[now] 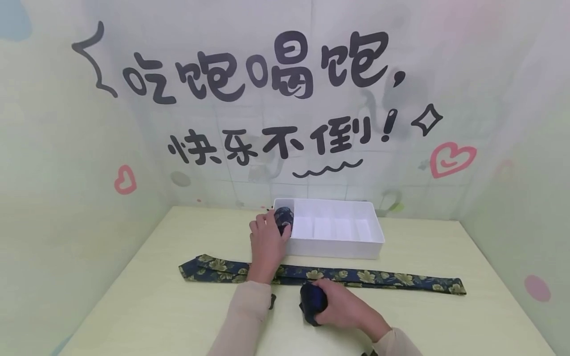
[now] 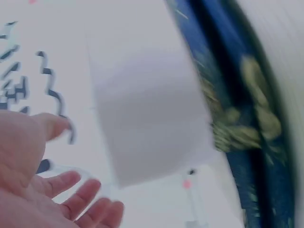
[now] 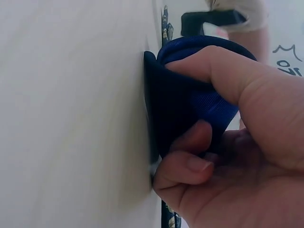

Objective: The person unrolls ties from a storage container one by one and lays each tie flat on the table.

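Note:
A dark patterned rolled tie (image 1: pixel 283 217) sits in the leftmost compartment of the white divided box (image 1: pixel 334 248). My left hand (image 1: pixel 266 242) is at that compartment, beside the roll; in the left wrist view its fingers (image 2: pixel 88 197) are spread loosely with nothing between them. My right hand (image 1: pixel 345 304) grips a navy blue rolled tie (image 1: pixel 313 302) near the front of the table. Seen from the right wrist, the thumb and fingers curl round the navy roll (image 3: pixel 190 104), whose edge is at the tabletop.
A long navy tie with yellow-green flowers (image 1: pixel 365 277) lies folded lengthwise across the table (image 1: pixel 147 296), between the box and my right hand. Thin dividers split the box into several compartments. Walls with lettering (image 1: pixel 289 143) enclose the table at the back and sides.

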